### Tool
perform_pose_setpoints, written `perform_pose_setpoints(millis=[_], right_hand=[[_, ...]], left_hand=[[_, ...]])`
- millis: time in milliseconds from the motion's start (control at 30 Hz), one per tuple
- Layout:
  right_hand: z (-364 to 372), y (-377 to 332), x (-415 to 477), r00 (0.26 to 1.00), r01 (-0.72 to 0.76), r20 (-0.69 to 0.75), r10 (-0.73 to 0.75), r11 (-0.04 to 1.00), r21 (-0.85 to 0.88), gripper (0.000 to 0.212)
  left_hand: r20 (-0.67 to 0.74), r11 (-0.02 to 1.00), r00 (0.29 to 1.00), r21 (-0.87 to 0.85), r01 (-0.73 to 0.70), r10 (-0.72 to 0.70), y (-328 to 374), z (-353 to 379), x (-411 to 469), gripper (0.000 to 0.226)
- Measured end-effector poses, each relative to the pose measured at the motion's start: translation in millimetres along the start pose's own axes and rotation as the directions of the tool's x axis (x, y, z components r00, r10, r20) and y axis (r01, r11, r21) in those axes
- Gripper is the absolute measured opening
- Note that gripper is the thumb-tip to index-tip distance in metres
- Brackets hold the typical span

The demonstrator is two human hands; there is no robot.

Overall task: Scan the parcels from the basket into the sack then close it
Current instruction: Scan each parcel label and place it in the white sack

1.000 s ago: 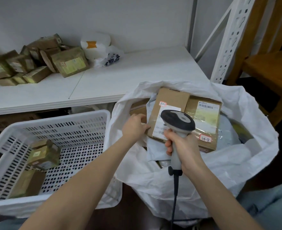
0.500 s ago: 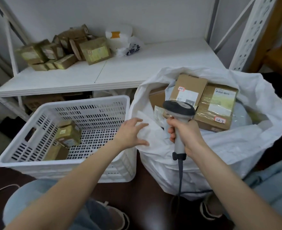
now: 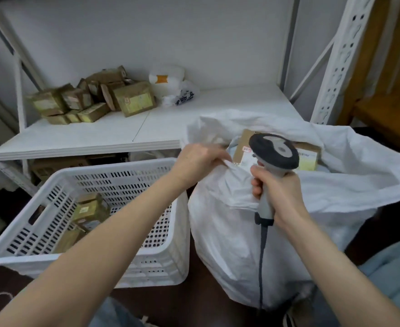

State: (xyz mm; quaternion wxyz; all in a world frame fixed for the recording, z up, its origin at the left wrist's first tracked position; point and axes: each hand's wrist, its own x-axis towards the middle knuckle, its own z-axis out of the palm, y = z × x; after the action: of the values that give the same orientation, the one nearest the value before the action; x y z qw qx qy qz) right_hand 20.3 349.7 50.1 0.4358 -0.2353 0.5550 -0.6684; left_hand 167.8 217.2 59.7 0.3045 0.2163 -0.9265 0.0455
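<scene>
A big white sack (image 3: 224,232) stands on the floor at the right, its mouth open, with brown cardboard parcels (image 3: 308,156) showing inside. My left hand (image 3: 199,159) pinches the sack's near-left rim and lifts it. My right hand (image 3: 276,194) is shut on the grey handle of a corded barcode scanner (image 3: 274,152), whose dark head sits over the sack's mouth. To the left, a white perforated plastic basket (image 3: 147,263) holds a few small taped parcels (image 3: 87,211) in its left half.
A white shelf (image 3: 100,135) behind the basket carries a heap of brown parcels (image 3: 95,100) and a white bag (image 3: 170,83). White perforated rack uprights (image 3: 340,57) rise at the right, with a wooden bench (image 3: 387,114) beyond. My knees in blue jeans sit at the bottom.
My left hand left the parcel inside the sack, came back to the sack's near rim and took hold of it, pulling it up. The camera tilted back and left.
</scene>
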Motion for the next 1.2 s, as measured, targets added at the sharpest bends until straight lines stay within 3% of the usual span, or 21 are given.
perform_pose_setpoints(millis=[133,300,367,433,533,567,700,833,900,1000,1200], right_hand=[[-6,-15,5,0.997,0.074,-0.01,-0.074,0.997,0.006,0.011],[-6,-1,6,0.999,-0.043,0.007,0.043,0.999,0.001,0.008],[0,-1,7,0.997,-0.078,0.027,0.078,0.997,0.002,0.008],[8,-2,4,0.989,-0.121,0.079,0.122,0.993,-0.013,0.009],[14,3,-2,0.979,-0.165,0.118,0.164,0.986,-0.007,0.013],[15,5,-4,0.978,-0.174,0.119,0.174,0.985,-0.007,0.014],[37,15,-11,0.966,-0.18,0.181,0.185,0.983,-0.042,0.007],[87,27,-15,0.944,-0.176,0.269,0.191,0.981,-0.078,0.006],[118,40,-14,0.927,-0.198,0.307,0.218,0.976,-0.095,0.01],[172,69,-8,0.881,-0.251,0.374,0.29,0.956,-0.151,0.008],[271,137,12,0.783,-0.374,0.415,0.464,0.883,-0.282,0.009]], left_hand=[[-0.069,0.999,0.996,0.017,-0.05,0.051,-3,-13,19,0.015],[0.224,0.995,0.973,0.088,0.037,-0.056,-26,-6,-29,0.011],[0.412,0.992,0.906,0.119,0.046,-0.092,-30,-5,-39,0.011],[0.597,0.984,0.798,0.173,-0.034,-0.077,-27,4,-52,0.018],[0.724,0.967,0.679,0.243,-0.08,-0.125,-25,22,-79,0.038],[0.723,0.97,0.675,0.24,-0.046,-0.147,-28,23,-87,0.047],[0.518,0.976,0.83,0.166,0.137,-0.205,-46,7,-102,0.069],[0.395,0.917,0.83,0.24,0.32,-0.393,-69,-20,-120,0.067],[0.384,0.851,0.761,0.286,0.44,-0.522,-84,-29,-136,0.066],[0.37,0.707,0.604,0.312,0.635,-0.706,-113,-34,-172,0.063],[0.371,0.35,0.21,0.362,0.864,-0.904,-187,-31,-255,0.066]])
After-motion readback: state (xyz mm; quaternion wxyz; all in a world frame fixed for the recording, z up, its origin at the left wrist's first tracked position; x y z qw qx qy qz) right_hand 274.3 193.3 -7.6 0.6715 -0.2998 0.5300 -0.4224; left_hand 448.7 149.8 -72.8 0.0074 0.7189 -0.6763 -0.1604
